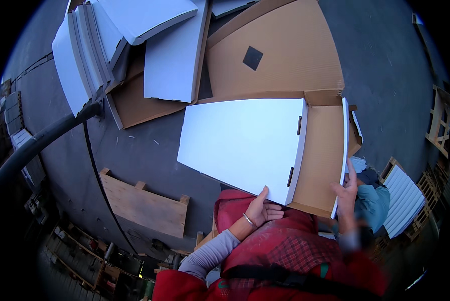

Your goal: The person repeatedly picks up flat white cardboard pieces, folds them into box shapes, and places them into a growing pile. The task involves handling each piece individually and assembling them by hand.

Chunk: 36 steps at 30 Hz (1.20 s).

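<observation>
In front of me is a partly unfolded cardboard box, with a white panel (pixel 245 143) on the left and a brown inner trough (pixel 323 150) on the right. Two slots show along the fold of its white panel. My right hand (pixel 346 195) grips the box's white right-hand wall, with the thumb on the inner side. At the near edge of the white panel is my left hand (pixel 262 209), wearing a bracelet. Its thumb touches that edge, while the other fingers stretch out below, over my red apron (pixel 290 246).
Beyond lie a large brown cardboard sheet (pixel 290 45) with a diamond-shaped hole and several white boxes (pixel 172 60). A dark pipe (pixel 44 138) is at left, above a wooden board (pixel 144 203). Close on my right are a teal-sleeved person (pixel 373 205) and a white stack (pixel 403 198).
</observation>
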Available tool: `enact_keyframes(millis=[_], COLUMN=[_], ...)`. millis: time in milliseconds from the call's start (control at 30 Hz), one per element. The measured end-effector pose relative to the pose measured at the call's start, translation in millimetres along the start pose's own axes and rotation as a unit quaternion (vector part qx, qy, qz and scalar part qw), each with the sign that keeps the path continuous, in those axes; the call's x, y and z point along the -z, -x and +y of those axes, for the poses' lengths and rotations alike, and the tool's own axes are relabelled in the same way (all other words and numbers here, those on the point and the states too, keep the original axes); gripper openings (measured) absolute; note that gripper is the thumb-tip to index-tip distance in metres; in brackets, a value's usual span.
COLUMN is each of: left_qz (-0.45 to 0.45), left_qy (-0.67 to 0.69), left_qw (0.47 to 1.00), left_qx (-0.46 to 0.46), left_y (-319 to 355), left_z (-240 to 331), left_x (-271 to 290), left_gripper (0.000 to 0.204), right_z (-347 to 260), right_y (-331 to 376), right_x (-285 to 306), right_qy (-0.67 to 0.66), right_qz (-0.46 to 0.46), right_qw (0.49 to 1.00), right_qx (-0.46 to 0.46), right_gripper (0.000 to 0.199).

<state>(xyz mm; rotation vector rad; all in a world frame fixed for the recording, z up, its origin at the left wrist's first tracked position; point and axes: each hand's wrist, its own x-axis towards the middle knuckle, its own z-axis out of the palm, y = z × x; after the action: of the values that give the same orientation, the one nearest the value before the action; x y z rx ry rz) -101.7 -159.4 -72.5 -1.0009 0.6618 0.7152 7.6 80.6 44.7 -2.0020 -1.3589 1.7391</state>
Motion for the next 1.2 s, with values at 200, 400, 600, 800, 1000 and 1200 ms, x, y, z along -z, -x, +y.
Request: enact_keyframes(millis=[200,400,600,800,1000,1200], left_qz=[-0.077,-0.066,-0.041,0.108,0.093,-0.200], left_qy=[0.083,0.006,-0.068,-0.337,-0.504,-0.672], left_qw=[0.939,0.919,0.905,0.611,0.069,0.332], left_qx=[-0.326,-0.388,-0.418,-0.708,-0.856,-0.631], left_y=[6.5,22.3,52.7,100.8,223.6,230.8], left_z=[44.8,65.2,39.7,48.6,32.3,-25.6], left_x=[-28.2,-47.9,-90.7,-178.4,-297.1,-332.7], left_gripper=[0.053,0.039,0.032,0.040,0.033,0.021], right_z=[-30.8,-79.0,-104.2,-104.6,-90.1,-112.4], right_y=[50.6,83.6,109.0,135.6,161.9,157.3], right_x=[85.6,147.5,214.5,254.8,219.0,112.9], right_qy=[0.085,0.051,-0.059,-0.174,-0.262,-0.337], right_qz=[0.134,0.265,0.303,0.262,0.132,-0.010], right_qw=[0.964,0.908,0.870,0.863,0.878,0.887], right_qx=[0.216,0.321,0.384,0.394,0.378,0.316], right_gripper=[0.083,0.078,0.076,0.078,0.081,0.074])
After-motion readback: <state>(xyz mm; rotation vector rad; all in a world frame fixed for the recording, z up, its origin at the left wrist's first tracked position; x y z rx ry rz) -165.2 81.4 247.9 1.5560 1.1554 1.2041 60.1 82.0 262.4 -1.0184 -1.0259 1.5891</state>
